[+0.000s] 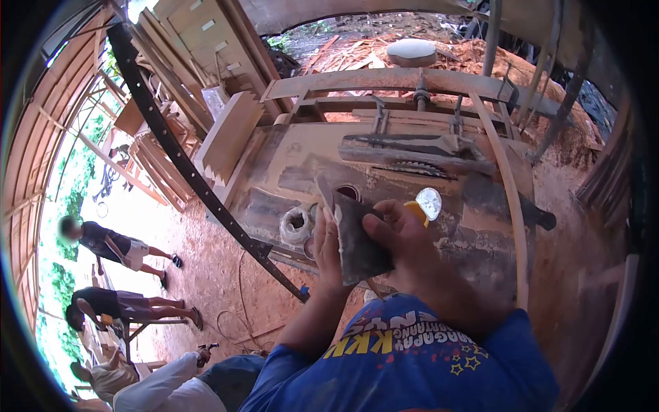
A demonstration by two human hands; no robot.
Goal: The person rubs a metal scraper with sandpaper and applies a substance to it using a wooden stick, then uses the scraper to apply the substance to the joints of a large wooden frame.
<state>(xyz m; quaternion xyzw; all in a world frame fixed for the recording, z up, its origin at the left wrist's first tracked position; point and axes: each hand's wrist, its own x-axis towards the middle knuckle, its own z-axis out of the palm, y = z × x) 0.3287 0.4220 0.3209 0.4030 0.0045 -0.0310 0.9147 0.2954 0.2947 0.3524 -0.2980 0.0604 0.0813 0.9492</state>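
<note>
A dark grey, flat piece (362, 242) with a pale, rough edge is held up in front of my chest, over the near side of the workbench. My right hand (405, 237) grips it from the right, thumb pressed on its face. Along its left edge lies my left hand (328, 248), fingers pointing up and partly hidden behind it. A thin blade-like strip (325, 192) sticks up beside the left fingertips; which hand holds it is unclear. Close by on the bench are a whitish ring-shaped lump (296, 223), a round open can (349, 192) and a yellow container (417, 211) with a silvery lid (429, 204).
The dusty workbench (309, 147) carries a saw blade (412, 168) and clamps (379, 113). A long dark perforated bar (185, 161) crosses at the left. Stacked boards (226, 137) stand behind it. Several people are at the left, one person (123, 244) standing.
</note>
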